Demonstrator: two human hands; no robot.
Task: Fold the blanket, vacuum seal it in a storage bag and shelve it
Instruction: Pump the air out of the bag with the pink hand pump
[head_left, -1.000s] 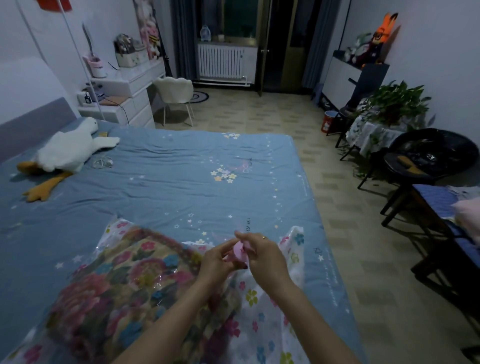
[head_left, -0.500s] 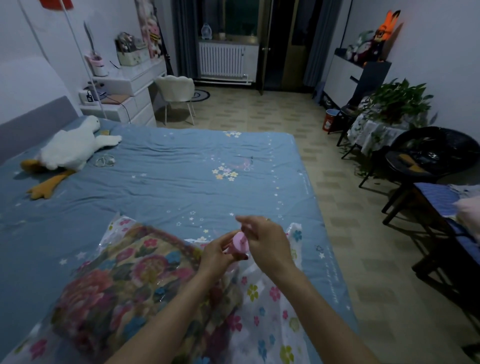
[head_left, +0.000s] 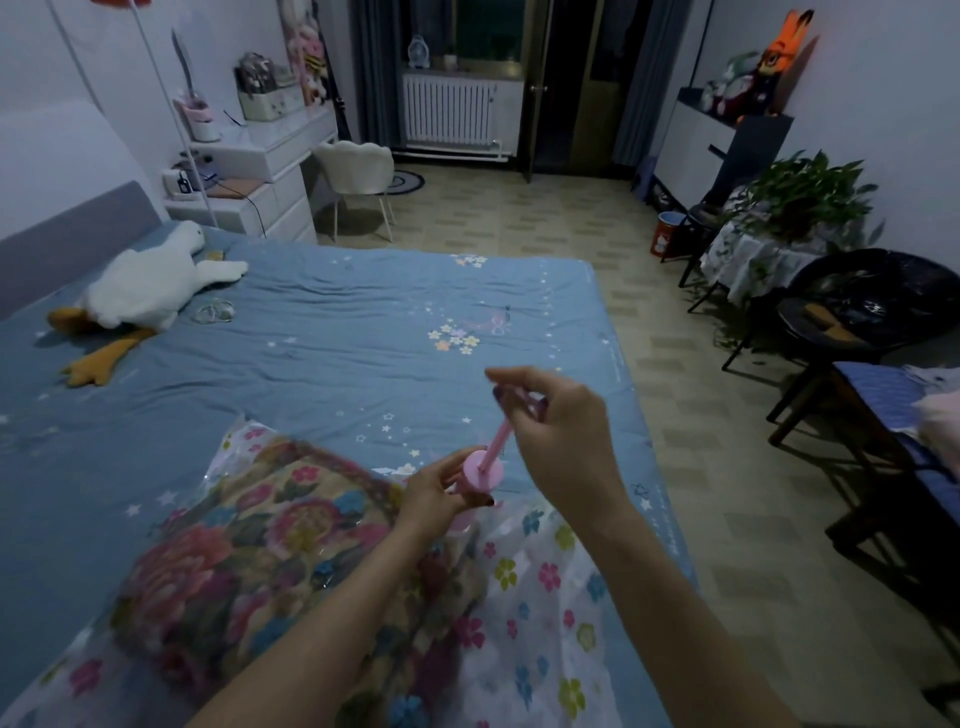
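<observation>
— Blue bedding (head_left: 332, 332) fills most of what we see from the head view, with a white goose toy (head_left: 140, 291) up by the headboard and tiled floor off to the right. Where is the blanket?

— Our folded blanket (head_left: 249, 551) lies near the bed's lower edge, already inside the clear flowered storage bag (head_left: 540, 597). We can't tell from here whether the bag's mouth is zipped.

— And the hands?

— Our left hand (head_left: 441, 493) curls round the pink pump (head_left: 480, 470), holding its round body just above the bag. Our right hand (head_left: 550, 415) pinches the top of the plunger (head_left: 501, 436) between fingertips and thumb.

— What has changed?

— A second ago both hands sat close together over the pump, right hand low on the pink cap. Now our right hand has risen well above the left, and the thin pink rod shows between them, drawn out of the body.

— So what does that mean for us?

— We judge this as the up-stroke of pumping air out of the bag. Folding and bagging look done; the blanket is plump under the plastic, so sealing seems barely begun. Many more strokes are likely needed, and shelving has not started. Our left hand should keep the pump seated on the valve, or the strokes will pull nothing.
</observation>
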